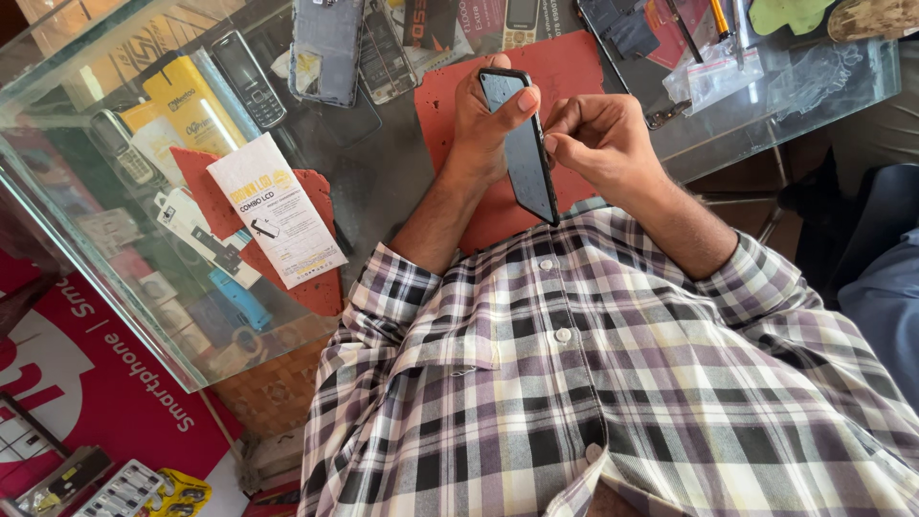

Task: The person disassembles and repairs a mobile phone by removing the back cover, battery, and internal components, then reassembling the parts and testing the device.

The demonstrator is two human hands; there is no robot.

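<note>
Nearest the camera, the person's checked shirt [593, 383] filled the lower frame, and just beyond it both hands met around a dark smartphone [522, 144] held on edge above a red mat [450, 96] on the glass worktop [383, 182]. The left hand [483, 120] was curled closed around the phone's upper end, thumb pressed on its face near the top, so the device hung tilted rather than lying supported. The right hand [598, 139] was nearly closed, its fingertips pinched against the phone's long edge about midway down; whether a small tool sat between those fingers could not be told. The likely trouble lay in that grip: with the phone clamped only at the top and pushed sideways at the edge, it could twist out and drop onto the glass, or the thin body could flex under the pinch and crack. Farther off, a white printed box [278, 220] lay near the worktop's edge on another red mat, well apart from the hands, and beyond the mat lay a scatter of old keypad phones [249, 77] and small plastic bags [713, 77], clutter a slipping phone could strike.
</note>
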